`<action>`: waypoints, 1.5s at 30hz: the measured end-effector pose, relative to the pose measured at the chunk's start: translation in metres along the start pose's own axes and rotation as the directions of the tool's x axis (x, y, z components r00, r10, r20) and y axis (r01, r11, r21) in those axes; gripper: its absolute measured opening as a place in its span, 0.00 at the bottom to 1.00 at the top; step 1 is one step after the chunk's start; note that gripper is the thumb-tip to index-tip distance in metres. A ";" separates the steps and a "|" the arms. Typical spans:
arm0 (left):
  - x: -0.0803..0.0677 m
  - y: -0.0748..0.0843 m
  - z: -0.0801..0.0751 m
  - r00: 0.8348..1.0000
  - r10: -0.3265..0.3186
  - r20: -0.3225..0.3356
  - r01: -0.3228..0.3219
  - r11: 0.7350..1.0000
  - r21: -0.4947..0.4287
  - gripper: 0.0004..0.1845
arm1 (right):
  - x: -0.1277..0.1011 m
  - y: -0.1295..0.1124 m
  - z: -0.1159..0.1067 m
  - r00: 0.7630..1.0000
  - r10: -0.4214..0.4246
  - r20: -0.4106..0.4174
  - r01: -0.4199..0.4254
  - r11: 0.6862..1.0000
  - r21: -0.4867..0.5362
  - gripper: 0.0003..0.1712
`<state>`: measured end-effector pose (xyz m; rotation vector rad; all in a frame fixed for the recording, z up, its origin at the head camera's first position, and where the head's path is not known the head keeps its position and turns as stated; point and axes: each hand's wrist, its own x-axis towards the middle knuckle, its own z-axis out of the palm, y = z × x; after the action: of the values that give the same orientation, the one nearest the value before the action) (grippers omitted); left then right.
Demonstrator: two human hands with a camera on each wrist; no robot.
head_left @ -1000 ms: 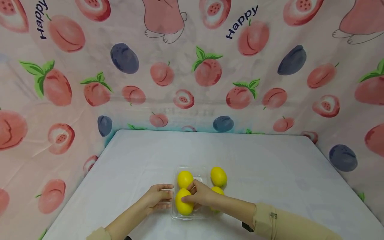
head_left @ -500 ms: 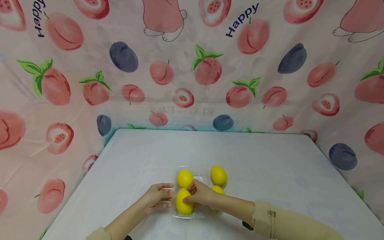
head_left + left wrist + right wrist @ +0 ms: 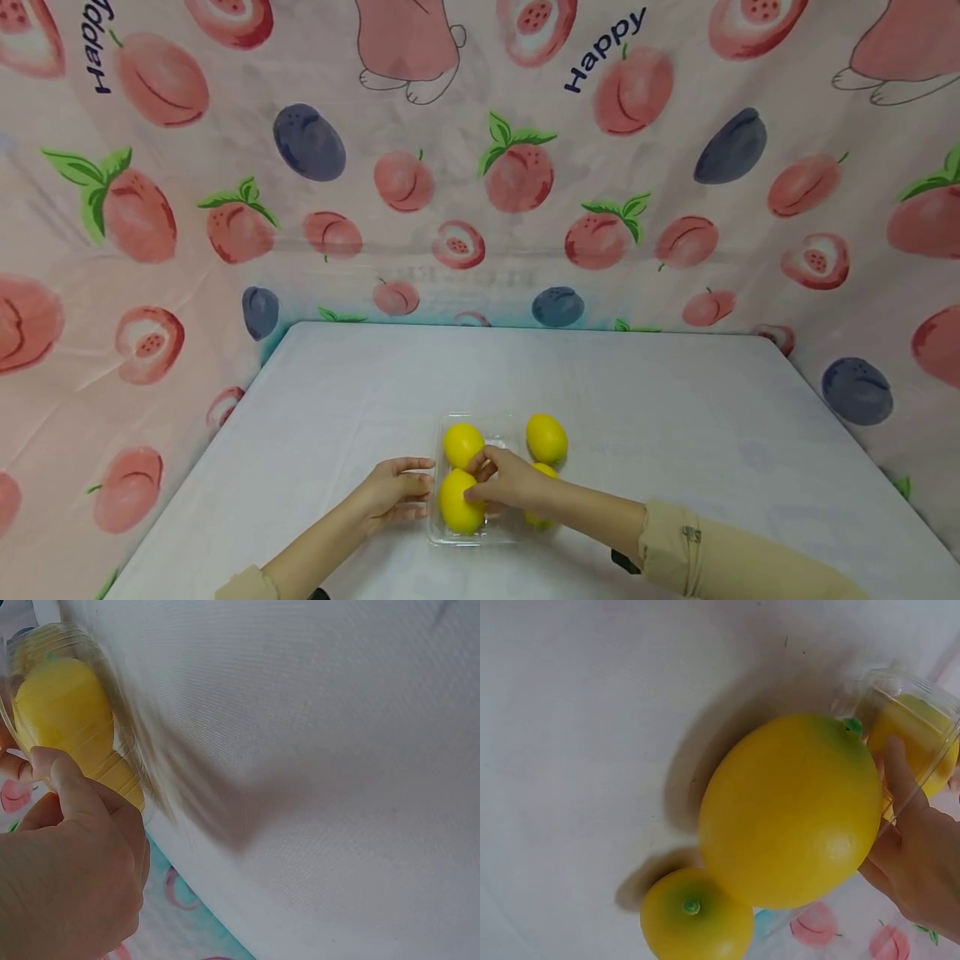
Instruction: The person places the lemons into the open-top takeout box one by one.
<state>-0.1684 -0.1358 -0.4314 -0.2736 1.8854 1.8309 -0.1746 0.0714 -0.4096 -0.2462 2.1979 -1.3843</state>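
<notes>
A clear plastic box (image 3: 501,537) holds two yellow lemons with greenish tips, a back lemon (image 3: 462,444) and a front lemon (image 3: 460,504). My right hand (image 3: 510,479) reaches in from the right and grips the front lemon, its thumb on the near side and its fingers bent behind. At the box's left edge, my left hand (image 3: 397,492) holds the thin side wall. In the left wrist view the thumb and fingers of the left hand (image 3: 82,862) meet at the rim, beside the lemon (image 3: 67,712) seen through the plastic.
Two more lemons lie outside the box on its right: a far one (image 3: 547,439) and a nearer one (image 3: 542,517) partly hidden by my right forearm. All rest on a white-covered table (image 3: 637,400). Fruit-printed cloth (image 3: 465,192) hangs behind and at the sides.
My right hand has shifted slightly right, and its thumb has slid toward the front lemon's right side. The lemons in the box have barely moved; my left hand stays at the box's edge.
</notes>
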 end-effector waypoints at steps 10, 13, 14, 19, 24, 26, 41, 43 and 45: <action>0.001 0.000 0.000 1.000 0.000 -0.009 0.000 1.000 0.003 0.22 | 0.000 0.000 -0.008 1.000 -0.003 -0.002 0.003 1.000 0.000 0.17; 0.001 -0.001 0.000 1.000 0.002 -0.002 -0.002 1.000 0.000 0.22 | 0.000 0.000 -0.011 1.000 -0.013 0.007 0.013 1.000 0.021 0.17; 0.001 -0.001 -0.001 1.000 0.002 -0.001 -0.002 1.000 0.000 0.22 | 0.000 0.000 -0.012 1.000 -0.020 0.011 0.020 0.999 0.030 0.17; 0.000 -0.002 -0.001 1.000 -0.002 -0.002 0.002 1.000 -0.005 0.22 | -0.004 0.001 -0.017 0.998 -0.056 0.037 0.053 0.997 0.064 0.18; 0.000 0.000 -0.001 1.000 -0.004 0.005 0.004 1.000 0.001 0.22 | -0.007 0.002 -0.023 0.996 -0.060 0.063 0.054 0.995 0.088 0.19; 0.000 0.001 -0.001 1.000 -0.005 0.002 0.005 1.000 0.003 0.22 | -0.009 0.001 -0.027 0.995 -0.068 0.075 0.061 0.994 0.091 0.19; 0.002 0.004 0.002 0.999 -0.012 -0.031 0.013 1.000 0.024 0.20 | -0.018 0.004 -0.076 0.997 -0.072 -0.007 0.072 0.991 0.114 0.24; 0.002 0.004 0.002 1.000 -0.012 -0.028 0.012 1.000 0.023 0.20 | -0.018 0.006 -0.082 0.997 -0.071 -0.019 0.073 0.991 0.116 0.24; 0.001 0.004 0.002 1.000 -0.013 -0.026 0.014 1.000 0.022 0.20 | -0.017 0.008 -0.087 0.997 -0.072 -0.029 0.074 0.991 0.112 0.24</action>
<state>-0.1702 -0.1334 -0.4283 -0.3031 1.9157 1.8046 -0.2042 0.1504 -0.3814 -0.2717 2.1413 -1.5539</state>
